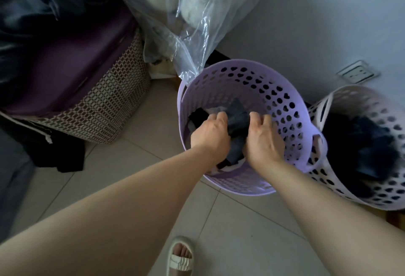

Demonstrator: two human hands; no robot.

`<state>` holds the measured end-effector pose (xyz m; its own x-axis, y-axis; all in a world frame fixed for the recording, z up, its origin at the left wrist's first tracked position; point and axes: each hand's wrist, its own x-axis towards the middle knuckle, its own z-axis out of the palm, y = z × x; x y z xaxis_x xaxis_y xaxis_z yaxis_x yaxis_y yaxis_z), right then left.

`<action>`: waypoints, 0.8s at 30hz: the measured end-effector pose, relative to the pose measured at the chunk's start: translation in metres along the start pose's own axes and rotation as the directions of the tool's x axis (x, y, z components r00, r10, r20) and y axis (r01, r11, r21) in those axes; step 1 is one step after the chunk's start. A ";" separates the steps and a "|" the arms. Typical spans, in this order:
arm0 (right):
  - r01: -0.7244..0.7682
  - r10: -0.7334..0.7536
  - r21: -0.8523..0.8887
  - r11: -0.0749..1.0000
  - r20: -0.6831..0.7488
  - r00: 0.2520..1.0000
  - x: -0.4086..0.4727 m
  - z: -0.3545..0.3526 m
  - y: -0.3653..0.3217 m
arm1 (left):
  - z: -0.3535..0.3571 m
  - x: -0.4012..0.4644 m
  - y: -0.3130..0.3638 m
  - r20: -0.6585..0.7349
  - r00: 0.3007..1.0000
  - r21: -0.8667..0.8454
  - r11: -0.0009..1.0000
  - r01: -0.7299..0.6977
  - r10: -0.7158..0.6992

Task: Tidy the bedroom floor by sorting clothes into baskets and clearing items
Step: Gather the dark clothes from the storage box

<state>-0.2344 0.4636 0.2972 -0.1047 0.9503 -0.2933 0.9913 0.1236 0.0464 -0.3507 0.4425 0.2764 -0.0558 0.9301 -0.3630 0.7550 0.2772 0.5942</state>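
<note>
Two hands of mine are down inside the purple basket (291,109), and I'll take it from the left. Far left, a woven hamper (114,100) with a purple liner stands on the tiles, dark cloth (65,155) spilling at its foot. Next along, a clear plastic bag (175,24) leans over the purple basket's far rim. Now my left hand (210,135): fingers curled, gripping the left edge of the dark garment (237,120). The garment sits bunched in the middle of the basket, on top of other dark and pale clothes. Its long axis runs roughly from the near rim toward the far wall, one end poking up and away from me. My right hand (263,140) mirrors the left, fingers curled onto the garment's right edge. So the garment lies squarely between my hands, each touching it, neither nearer than the other. I judge I'm either pressing it down or about to lift it; either way the move goes straight along that axis. Far right, touching the purple basket's handle, the white basket (394,131) holds a heap of dark clothes (359,144).
</note>
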 end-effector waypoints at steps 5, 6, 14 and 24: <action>0.131 -0.134 0.041 0.990 0.065 0.989 -0.013 -0.014 -0.032 | -0.031 -0.023 -0.033 0.013 0.992 0.048 0.991 0.124 -0.125; 0.161 -0.164 0.046 0.986 0.068 0.984 -0.017 -0.013 -0.046 | -0.039 -0.029 -0.045 0.015 0.988 0.054 0.986 0.155 -0.156; 0.406 -0.410 0.082 0.910 0.043 0.911 -0.052 -0.010 -0.188 | -0.115 -0.083 -0.155 -0.070 0.922 0.025 0.923 0.383 -0.381; 0.623 -0.623 0.048 0.781 0.138 0.770 -0.095 0.000 -0.361 | -0.184 -0.169 -0.304 -0.153 0.794 -0.126 0.809 0.574 -0.588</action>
<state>-0.5826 0.3290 0.3080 -0.6872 0.6152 -0.3864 0.7124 0.6748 -0.1927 -0.6911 0.2448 0.2890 -0.5883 0.6129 -0.5276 0.4966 0.7887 0.3624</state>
